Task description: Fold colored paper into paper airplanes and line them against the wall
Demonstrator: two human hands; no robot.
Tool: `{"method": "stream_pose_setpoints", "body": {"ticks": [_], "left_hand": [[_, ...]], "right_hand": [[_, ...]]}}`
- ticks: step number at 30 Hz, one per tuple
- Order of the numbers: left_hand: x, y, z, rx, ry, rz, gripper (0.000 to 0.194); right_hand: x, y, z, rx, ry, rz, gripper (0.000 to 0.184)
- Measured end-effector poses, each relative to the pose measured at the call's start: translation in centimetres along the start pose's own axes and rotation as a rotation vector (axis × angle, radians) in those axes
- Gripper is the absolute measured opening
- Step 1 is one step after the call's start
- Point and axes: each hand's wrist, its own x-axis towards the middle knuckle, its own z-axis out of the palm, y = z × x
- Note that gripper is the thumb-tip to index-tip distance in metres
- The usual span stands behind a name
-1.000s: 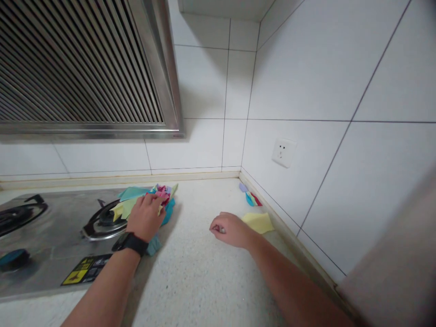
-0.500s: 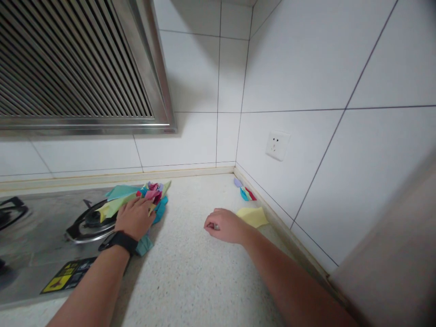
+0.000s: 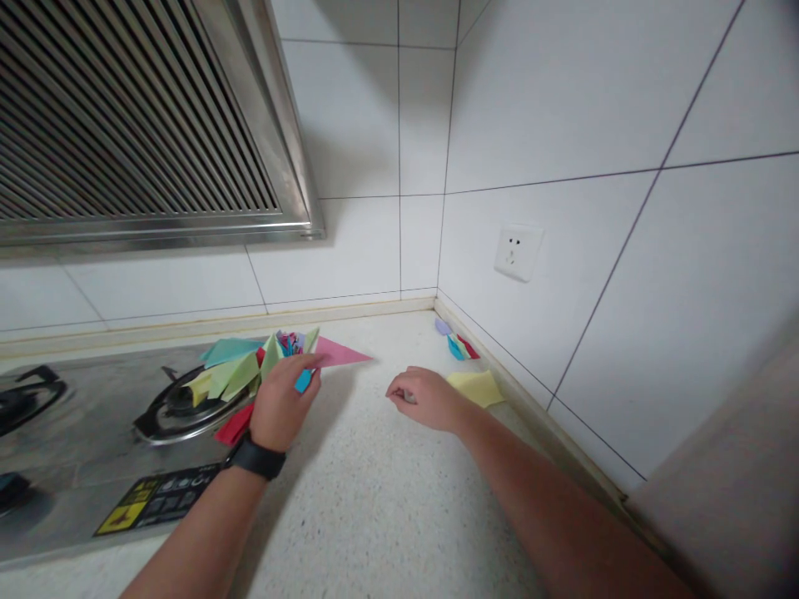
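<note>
My left hand (image 3: 284, 399), with a black watch on the wrist, pinches a pink pointed piece of folded paper (image 3: 340, 353) that sticks out to the right. Under and behind this hand lies a heap of coloured folded papers (image 3: 237, 374), green, teal, red and blue, partly over the right burner (image 3: 168, 424). My right hand (image 3: 428, 399) rests above the counter with its fingers curled together, and nothing shows in them. Just behind it is a flat yellow paper (image 3: 478, 387), partly hidden by the wrist.
Small lilac, blue and red paper pieces (image 3: 459, 345) lie along the right wall near the corner. A steel gas stove (image 3: 75, 449) fills the left, under a range hood (image 3: 156, 225). A socket (image 3: 519, 252) sits on the right tiled wall (image 3: 593, 100). The counter (image 3: 368, 499) is speckled.
My left hand has lifted from the heap and shifted right, now with the pink paper in its fingers. Papers in the heap have shifted and a red one shows. My right hand keeps its curled pose.
</note>
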Motion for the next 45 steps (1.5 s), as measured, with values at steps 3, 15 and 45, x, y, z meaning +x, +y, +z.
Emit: {"method": "stream_pose_setpoints", "body": {"ticks": [3, 15, 45], "left_hand": [[-0.5, 1.7, 1.4, -0.214, -0.047, -0.097, 0.026], [-1.3, 2.6, 4.4, -0.535, -0.127, -0.22, 0.021], [-2.2, 5.1, 5.7, -1.114, -0.361, -0.433, 0.032]], "right_hand": [[0.1, 0.6, 0.2, 0.056, 0.103, 0.081, 0.017], [0.6, 1.0, -0.8, 0.008, 0.437, 0.077, 0.035], [0.9, 0.0, 3.1, 0.926, -0.003, 0.26, 0.028]]}}
